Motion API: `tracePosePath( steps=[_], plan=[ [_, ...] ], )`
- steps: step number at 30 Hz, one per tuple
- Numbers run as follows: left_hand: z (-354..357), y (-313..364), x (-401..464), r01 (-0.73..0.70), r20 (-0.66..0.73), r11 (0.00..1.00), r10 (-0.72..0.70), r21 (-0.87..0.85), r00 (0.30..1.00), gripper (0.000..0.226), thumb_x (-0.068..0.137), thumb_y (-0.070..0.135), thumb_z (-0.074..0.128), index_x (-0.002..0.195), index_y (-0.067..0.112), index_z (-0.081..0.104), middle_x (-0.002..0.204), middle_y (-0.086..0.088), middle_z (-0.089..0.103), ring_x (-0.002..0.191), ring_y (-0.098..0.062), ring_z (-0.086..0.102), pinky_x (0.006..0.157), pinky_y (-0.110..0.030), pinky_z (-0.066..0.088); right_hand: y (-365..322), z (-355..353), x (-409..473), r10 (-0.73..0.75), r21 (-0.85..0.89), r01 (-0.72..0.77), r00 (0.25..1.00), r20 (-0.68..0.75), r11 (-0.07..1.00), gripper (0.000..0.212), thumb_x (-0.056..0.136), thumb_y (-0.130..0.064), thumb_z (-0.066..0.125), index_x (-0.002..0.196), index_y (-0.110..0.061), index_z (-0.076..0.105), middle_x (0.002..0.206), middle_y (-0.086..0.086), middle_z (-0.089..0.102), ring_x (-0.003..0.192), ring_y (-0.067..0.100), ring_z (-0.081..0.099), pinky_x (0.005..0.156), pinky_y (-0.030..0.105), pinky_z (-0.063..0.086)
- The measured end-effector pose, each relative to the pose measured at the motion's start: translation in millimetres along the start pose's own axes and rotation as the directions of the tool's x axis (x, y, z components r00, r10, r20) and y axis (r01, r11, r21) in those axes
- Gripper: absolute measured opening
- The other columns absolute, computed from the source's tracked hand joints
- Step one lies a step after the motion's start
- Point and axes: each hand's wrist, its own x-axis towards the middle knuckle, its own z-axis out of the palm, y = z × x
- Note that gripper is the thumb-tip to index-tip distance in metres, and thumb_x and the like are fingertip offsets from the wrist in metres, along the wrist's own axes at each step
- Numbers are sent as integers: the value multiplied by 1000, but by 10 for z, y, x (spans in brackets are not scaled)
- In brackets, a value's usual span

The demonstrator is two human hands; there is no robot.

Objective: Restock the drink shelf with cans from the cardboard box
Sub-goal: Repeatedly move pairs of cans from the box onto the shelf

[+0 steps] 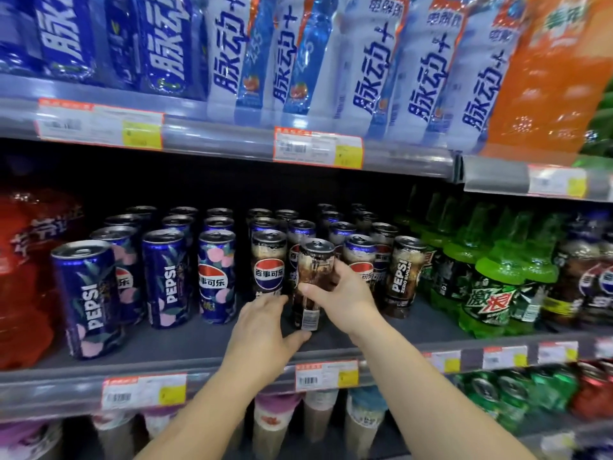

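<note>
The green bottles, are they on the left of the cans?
No, the green bottles stand to the right of the cans on the shelf.

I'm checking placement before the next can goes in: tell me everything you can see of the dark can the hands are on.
The dark can is a slim, tall cola can of shiny metal, its print brown-black like iced cola, with a silver lid and pull tab on top and a white barcode panel low on its front. It stands about upright at the front of the middle shelf, between two rows of black Pepsi cans. The right hand grips its middle; the left hand touches its base, thumb under the barcode.
</note>
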Motion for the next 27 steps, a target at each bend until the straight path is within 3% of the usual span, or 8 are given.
tracePosePath(
  steps=[2,4,8,10,16,19,23,27],
  plan=[
    [-19,-10,11,13,-6,1000,-14,-23,1000,77,80,49,69,144,18,40,143,2,44,130,-17,37,110,-28,30,40,-18,-7,6,38,-7,1000,27,999,35,79,-27,79,101,-43,57,97,-23,63,95,0,60,96,30,49],
    [-40,-23,13,26,-12,999,-27,-46,1000,77,79,49,70,144,20,39,142,3,44,130,-17,38,109,-29,32,149,-2,-11,51,6,-51,998,28,999,45,73,-35,83,107,-39,55,100,-21,63,99,3,62,96,33,50],
    [-60,-59,12,37,-10,998,-38,-46,999,75,79,43,71,144,22,39,141,4,44,130,-16,39,108,-29,33,288,164,-65,180,-332,-174,984,-13,927,77,55,-59,83,112,-25,44,115,-4,59,107,18,59,90,36,50],
    [-60,-68,6,41,16,999,-41,-20,999,75,79,42,71,144,22,39,142,4,43,131,-16,38,108,-28,33,288,209,-27,188,-389,-194,981,-52,901,74,61,-54,83,114,-20,45,117,1,58,111,24,59,88,37,50],
    [-153,-135,-19,37,38,999,-37,-10,999,76,80,43,71,145,23,37,141,7,44,129,-13,40,105,-24,33,328,230,92,177,-256,-182,983,-41,949,58,77,-26,79,125,-16,49,116,1,68,108,22,62,92,33,48],
    [-195,-156,-31,45,46,999,-45,-10,998,75,80,42,71,144,24,38,139,6,45,128,-14,41,103,-24,34,298,258,93,180,-256,-184,983,-39,949,58,76,-30,80,122,-12,50,115,3,66,108,23,61,83,26,43],
    [-183,-137,-41,44,82,999,-41,-26,996,76,80,42,72,145,22,38,143,6,42,129,-13,42,104,-23,34,212,348,96,211,-297,-222,975,-67,929,64,77,-34,80,121,-6,44,126,14,58,117,31,56,91,33,45],
    [-178,-137,-50,22,87,999,-20,-26,996,76,79,42,72,145,22,38,145,6,41,130,-12,41,105,-22,32,208,336,115,227,-270,-233,972,-52,934,56,82,-24,76,123,-5,43,127,12,59,117,29,56,87,27,41]
  ],
)
